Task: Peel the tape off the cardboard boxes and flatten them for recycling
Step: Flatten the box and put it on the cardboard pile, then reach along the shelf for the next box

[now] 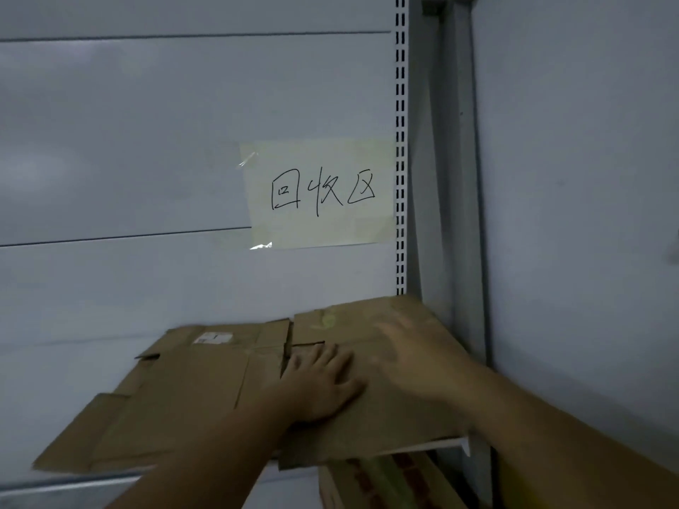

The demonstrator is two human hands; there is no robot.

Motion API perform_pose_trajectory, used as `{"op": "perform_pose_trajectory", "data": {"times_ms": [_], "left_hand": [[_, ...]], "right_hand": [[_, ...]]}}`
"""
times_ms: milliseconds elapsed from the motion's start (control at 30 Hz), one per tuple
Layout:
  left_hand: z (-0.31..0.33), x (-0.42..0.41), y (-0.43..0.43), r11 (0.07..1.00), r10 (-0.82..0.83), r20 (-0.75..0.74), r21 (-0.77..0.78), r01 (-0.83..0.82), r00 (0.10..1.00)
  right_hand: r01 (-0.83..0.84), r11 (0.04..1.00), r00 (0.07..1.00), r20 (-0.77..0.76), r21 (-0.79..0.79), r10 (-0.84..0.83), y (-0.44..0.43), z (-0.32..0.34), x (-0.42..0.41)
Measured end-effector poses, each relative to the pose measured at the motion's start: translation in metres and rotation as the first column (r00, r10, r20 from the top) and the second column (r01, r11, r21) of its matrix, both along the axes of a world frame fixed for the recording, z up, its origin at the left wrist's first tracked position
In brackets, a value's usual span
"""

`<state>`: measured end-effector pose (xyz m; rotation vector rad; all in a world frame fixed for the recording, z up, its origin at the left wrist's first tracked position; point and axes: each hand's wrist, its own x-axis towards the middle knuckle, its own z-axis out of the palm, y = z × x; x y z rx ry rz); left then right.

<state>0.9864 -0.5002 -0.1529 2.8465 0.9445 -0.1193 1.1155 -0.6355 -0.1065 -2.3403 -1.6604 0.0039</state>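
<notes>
Flattened brown cardboard boxes lie stacked on a white shelf, one sheet overlapping another. A small white label sits on the far left sheet. My left hand rests flat on the cardboard near the middle, fingers spread and straight. My right hand is blurred and lies over the right sheet with its fingers extended; whether it touches the cardboard is unclear. Neither hand holds anything. No tape shows clearly on the boxes.
A paper sign with handwritten characters is taped to the grey back panel. A slotted upright and a grey side wall close the shelf on the right. More cardboard lies below the shelf.
</notes>
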Motion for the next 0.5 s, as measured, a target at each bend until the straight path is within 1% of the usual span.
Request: {"op": "perform_pose_trajectory", "data": {"times_ms": [67,100,167,267,367,400,433,467,500], "left_hand": [[-0.002,0.001,-0.003,0.999,0.037,0.017,-0.023,-0.036,0.999],[-0.003,0.002,-0.003,0.998,0.052,0.016,-0.021,-0.052,0.998],[-0.002,0.004,-0.003,0.997,0.069,0.003,-0.018,-0.069,0.998],[0.0,0.006,-0.001,0.997,0.068,0.002,-0.039,-0.068,0.998],[-0.002,0.006,0.003,0.995,0.093,0.015,-0.038,-0.093,0.996],[0.002,0.005,-0.001,0.992,0.111,0.027,-0.061,-0.11,0.993],[0.007,0.004,-0.005,0.985,0.133,0.062,-0.115,-0.125,0.989],[0.015,0.001,-0.009,0.959,0.19,0.142,-0.239,-0.152,0.972],[0.025,-0.004,-0.011,0.902,0.275,0.252,-0.4,-0.158,0.928]], "right_hand": [[0.025,0.971,0.999,0.028,-0.24,-0.019,0.022,-0.019,-0.004],[0.044,0.957,0.999,0.011,-0.286,-0.042,0.028,-0.031,-0.003],[0.057,0.96,0.997,-0.033,-0.275,-0.069,0.031,-0.046,0.002],[0.047,0.968,0.998,-0.023,-0.246,-0.055,0.032,-0.052,0.005],[0.066,0.965,0.996,-0.033,-0.255,-0.077,0.035,-0.053,0.008],[0.074,0.964,0.996,-0.02,-0.255,-0.082,0.033,-0.051,0.007],[0.083,0.965,0.996,0.003,-0.248,-0.085,0.032,-0.051,0.005],[0.104,0.961,0.994,0.048,-0.257,-0.095,0.03,-0.051,0.003],[0.131,0.964,0.99,0.076,-0.231,-0.116,0.031,-0.052,0.0]]}}
